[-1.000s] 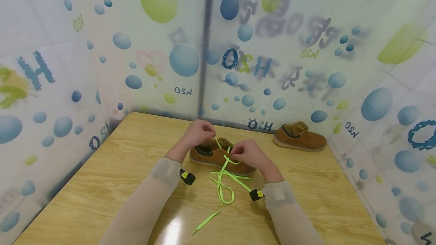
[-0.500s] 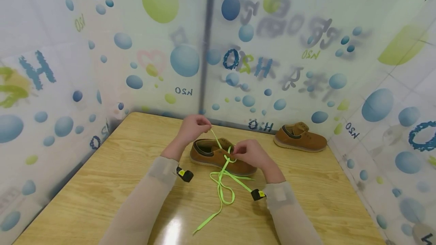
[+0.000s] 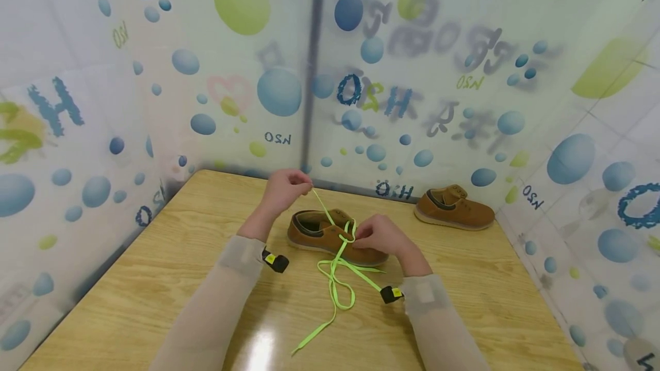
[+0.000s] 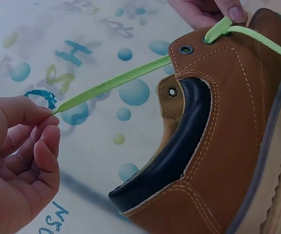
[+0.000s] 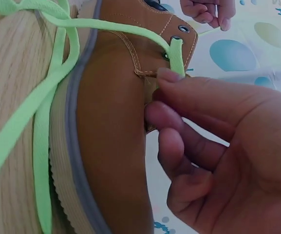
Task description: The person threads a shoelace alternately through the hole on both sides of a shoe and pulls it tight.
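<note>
A brown lace-up shoe (image 3: 317, 239) stands on the table, toe to the right, its dark padded collar (image 4: 194, 117) facing the left wrist camera. My left hand (image 3: 285, 192) is raised behind and left of it. Thumb and finger of that hand pinch a neon green shoelace (image 4: 116, 84), stretched straight from the eyelet flap. Beside the lacing, my right hand (image 3: 381, 236) pinches a short stretch of the same lace (image 5: 177, 58) by an eyelet, against the shoe's flap. Its fingertips are partly hidden in the head view. Loose lace hangs over the shoe's near side.
A matching brown shoe (image 3: 456, 215), with no lace visible, stands at the back right of the wooden table (image 3: 149, 268). Long lace tails (image 3: 311, 336) lie looped on the table in front. A patterned curtain (image 3: 232, 73) rises behind and at both sides.
My left hand has moved up and left, drawing out a longer straight length of lace. The right hand has shifted slightly right, and more of the small lace loop shows beside it.
</note>
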Motion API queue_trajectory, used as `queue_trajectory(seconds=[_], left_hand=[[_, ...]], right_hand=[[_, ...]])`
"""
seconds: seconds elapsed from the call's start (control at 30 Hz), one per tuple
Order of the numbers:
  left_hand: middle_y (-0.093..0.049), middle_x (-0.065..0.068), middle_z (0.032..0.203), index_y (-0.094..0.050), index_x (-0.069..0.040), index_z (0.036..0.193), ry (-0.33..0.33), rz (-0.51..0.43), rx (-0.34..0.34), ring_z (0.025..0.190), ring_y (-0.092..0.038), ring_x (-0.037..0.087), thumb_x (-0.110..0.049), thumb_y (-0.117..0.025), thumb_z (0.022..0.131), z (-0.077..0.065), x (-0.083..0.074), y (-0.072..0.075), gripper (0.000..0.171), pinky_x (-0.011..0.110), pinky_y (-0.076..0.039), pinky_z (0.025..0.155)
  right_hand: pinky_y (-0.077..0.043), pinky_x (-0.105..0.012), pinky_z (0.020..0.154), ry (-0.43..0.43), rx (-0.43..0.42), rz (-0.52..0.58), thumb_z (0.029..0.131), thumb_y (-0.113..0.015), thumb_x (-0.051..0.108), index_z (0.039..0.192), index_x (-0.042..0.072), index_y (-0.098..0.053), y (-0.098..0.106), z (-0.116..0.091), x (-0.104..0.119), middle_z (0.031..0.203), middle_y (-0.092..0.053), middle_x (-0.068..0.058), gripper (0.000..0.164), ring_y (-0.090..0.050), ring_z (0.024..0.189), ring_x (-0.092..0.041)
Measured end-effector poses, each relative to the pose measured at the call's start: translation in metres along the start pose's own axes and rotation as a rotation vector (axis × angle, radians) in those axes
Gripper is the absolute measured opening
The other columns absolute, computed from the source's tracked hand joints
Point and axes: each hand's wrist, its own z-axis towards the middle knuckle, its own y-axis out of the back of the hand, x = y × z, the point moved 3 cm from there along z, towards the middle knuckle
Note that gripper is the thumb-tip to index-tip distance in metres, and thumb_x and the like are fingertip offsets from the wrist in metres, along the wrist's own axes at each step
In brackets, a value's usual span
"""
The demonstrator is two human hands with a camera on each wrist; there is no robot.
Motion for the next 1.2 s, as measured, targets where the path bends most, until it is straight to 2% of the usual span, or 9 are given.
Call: queue_trajectory(seconds=[0.33, 0.57, 0.93, 1.03, 1.2], left_hand=[[-0.076, 0.006, 0.088, -0.079, -0.007, 0.097, -0.004, -0.027, -0.051, 0.085, -0.066, 0.021, -0.017, -0.073, 0.095, 0.002, 0.002, 0.01, 0.012, 0.036, -0.05, 0.078], [-0.077, 0.005, 0.089, -0.078, -0.006, 0.099, 0.018, -0.037, -0.077, 0.085, -0.067, 0.019, -0.018, -0.074, 0.095, 0.002, 0.003, 0.019, 0.013, 0.034, -0.05, 0.078], [-0.075, -0.003, 0.082, -0.079, -0.004, 0.1, 0.019, -0.061, -0.102, 0.078, -0.066, 0.013, -0.015, -0.074, 0.093, 0.006, 0.011, 0.028, 0.014, 0.03, -0.051, 0.075], [-0.074, -0.004, 0.082, -0.079, -0.005, 0.099, 0.025, -0.056, -0.108, 0.08, -0.068, 0.017, -0.015, -0.073, 0.093, 0.005, 0.012, 0.029, 0.013, 0.03, -0.052, 0.075], [-0.074, -0.001, 0.082, -0.078, -0.004, 0.099, 0.033, -0.054, -0.108, 0.091, -0.071, 0.035, -0.015, -0.073, 0.093, 0.005, 0.011, 0.032, 0.014, 0.032, -0.052, 0.075]], right_hand=[[-0.055, -0.031, 0.071, -0.007, -0.036, 0.097, 0.092, -0.083, 0.014, 0.092, 0.01, -0.079, -0.006, 0.003, 0.0, 0.088, -0.077, 0.0, 0.005, -0.063, 0.074, -0.012], [-0.054, -0.031, 0.07, -0.028, -0.055, 0.1, 0.092, -0.084, 0.014, 0.089, 0.012, -0.08, -0.009, 0.004, 0.0, 0.086, -0.076, 0.001, 0.005, -0.062, 0.074, -0.013], [-0.054, -0.032, 0.07, -0.035, -0.048, 0.116, 0.092, -0.083, 0.014, 0.09, 0.011, -0.08, -0.009, 0.004, 0.001, 0.086, -0.076, 0.001, 0.005, -0.063, 0.075, -0.014], [-0.054, -0.032, 0.07, -0.043, -0.047, 0.12, 0.092, -0.083, 0.015, 0.09, 0.012, -0.08, -0.008, 0.003, 0.003, 0.086, -0.076, 0.002, 0.004, -0.063, 0.074, -0.014], [-0.054, -0.032, 0.067, -0.046, -0.044, 0.135, 0.092, -0.083, 0.014, 0.089, 0.011, -0.08, -0.008, 0.002, 0.003, 0.084, -0.076, 0.001, 0.005, -0.062, 0.071, -0.014]])
